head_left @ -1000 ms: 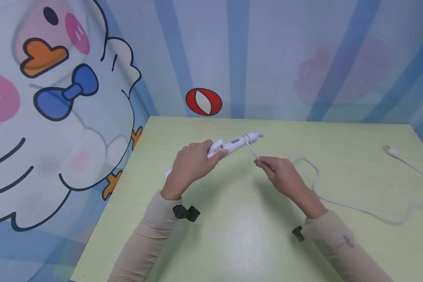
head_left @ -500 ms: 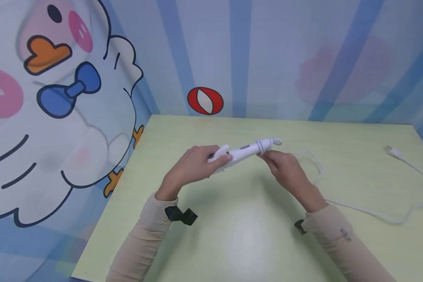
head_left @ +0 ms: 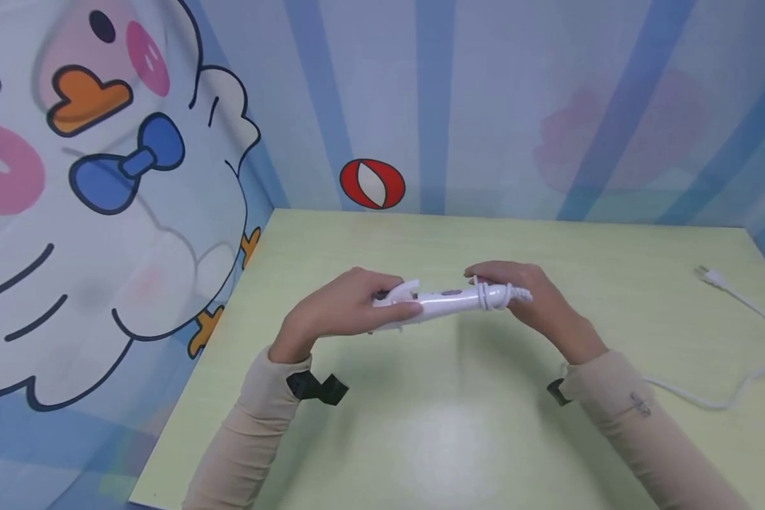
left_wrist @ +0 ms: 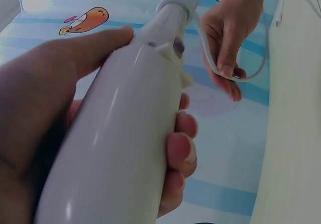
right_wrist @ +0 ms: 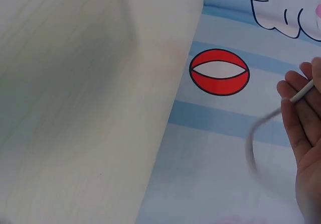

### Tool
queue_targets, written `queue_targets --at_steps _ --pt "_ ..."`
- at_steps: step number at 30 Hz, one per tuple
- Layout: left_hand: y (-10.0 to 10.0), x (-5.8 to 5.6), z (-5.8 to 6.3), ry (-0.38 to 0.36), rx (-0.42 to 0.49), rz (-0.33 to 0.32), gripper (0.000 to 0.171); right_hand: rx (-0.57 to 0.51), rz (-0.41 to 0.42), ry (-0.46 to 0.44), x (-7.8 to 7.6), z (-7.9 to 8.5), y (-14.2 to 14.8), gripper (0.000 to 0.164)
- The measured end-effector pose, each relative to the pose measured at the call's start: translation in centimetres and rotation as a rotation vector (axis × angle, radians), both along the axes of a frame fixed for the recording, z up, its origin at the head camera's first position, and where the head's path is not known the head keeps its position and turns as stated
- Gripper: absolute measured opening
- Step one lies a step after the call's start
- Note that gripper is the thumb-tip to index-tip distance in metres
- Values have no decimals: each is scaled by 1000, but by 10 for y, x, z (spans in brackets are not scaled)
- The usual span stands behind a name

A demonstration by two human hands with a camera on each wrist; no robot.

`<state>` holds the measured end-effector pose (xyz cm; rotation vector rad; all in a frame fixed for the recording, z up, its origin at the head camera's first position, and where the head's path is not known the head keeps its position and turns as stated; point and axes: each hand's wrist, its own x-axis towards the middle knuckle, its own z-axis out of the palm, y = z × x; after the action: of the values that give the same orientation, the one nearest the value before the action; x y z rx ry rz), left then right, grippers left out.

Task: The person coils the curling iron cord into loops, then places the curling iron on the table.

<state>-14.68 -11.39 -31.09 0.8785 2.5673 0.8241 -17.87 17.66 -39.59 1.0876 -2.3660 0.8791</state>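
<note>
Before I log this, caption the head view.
Left hand grips a glossy white tubular appliance; right hand pinches the thin white cord looped round its end.

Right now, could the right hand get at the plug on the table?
Probably yes: nothing shows between the right hand and the plug, though its fingers would likely have to release the cord first.

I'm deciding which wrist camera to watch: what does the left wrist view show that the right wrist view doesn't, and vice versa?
Only the left wrist view shows the white appliance, the left hand gripping it, and an orange-brown wall drawing.

Only the right wrist view shows the red-and-white ball drawing on the wall.

Both show the right hand holding the white cord, plus part of the table.
</note>
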Motion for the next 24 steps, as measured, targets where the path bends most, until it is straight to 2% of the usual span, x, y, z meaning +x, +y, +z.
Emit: queue_targets --at_steps 5,9,13,18,21,24 --pt "6 4 3 36 -109 -89 32 87 32 32 -6 9 6 27" --pt "9 4 2 36 -159 -74 33 125 -8 70 -7 26 6 23" --pt "13 3 -3 39 -234 -20 36 152 -21 141 -3 39 3 22" --pt "21 3 -9 90 -342 75 39 189 -41 224 4 45 -4 19" --pt "24 1 -14 139 -366 168 38 209 -103 222 10 45 -8 19" --pt "25 -2 -21 189 -364 273 40 196 -177 165 14 41 -12 17"
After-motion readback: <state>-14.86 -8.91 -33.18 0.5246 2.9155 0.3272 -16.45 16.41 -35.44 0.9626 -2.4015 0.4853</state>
